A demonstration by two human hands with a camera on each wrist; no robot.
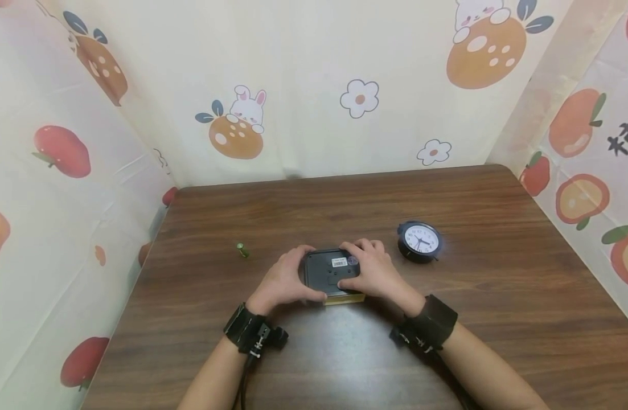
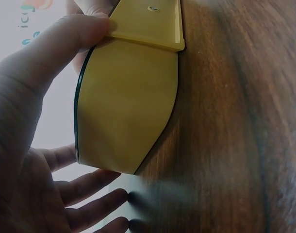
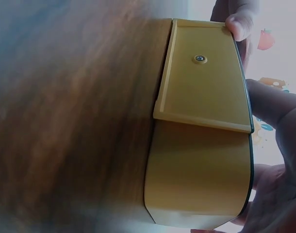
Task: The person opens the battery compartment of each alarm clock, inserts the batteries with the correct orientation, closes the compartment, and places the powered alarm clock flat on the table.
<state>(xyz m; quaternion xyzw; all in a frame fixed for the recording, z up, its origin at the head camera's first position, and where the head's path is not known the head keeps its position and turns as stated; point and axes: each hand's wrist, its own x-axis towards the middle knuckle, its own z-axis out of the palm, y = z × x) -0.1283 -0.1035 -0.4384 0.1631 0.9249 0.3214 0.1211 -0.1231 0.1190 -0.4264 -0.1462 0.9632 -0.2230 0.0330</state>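
Observation:
A box-shaped yellow clock (image 1: pixel 319 273) with a flat black back lies back side up on the table, between both hands; its face is hidden. The left hand (image 1: pixel 283 280) grips its left side, thumb at the near corner and fingers toward the far side. From the right, the right hand (image 1: pixel 376 271) holds it, with fingers along the far edge and the thumb on the black back, near the lower middle. A white label and a few small knobs or holes show there. In the right wrist view, the clock's yellow side (image 3: pixel 201 87) bears a small metal button or screw.
A small green battery (image 1: pixel 242 250) is on the wooden table (image 1: pixel 344 353), left of the hands. To the right sits a round black alarm clock (image 1: pixel 420 241), its white dial facing up. Fruit-patterned cloth (image 1: pixel 314 136) hangs behind and at both sides.

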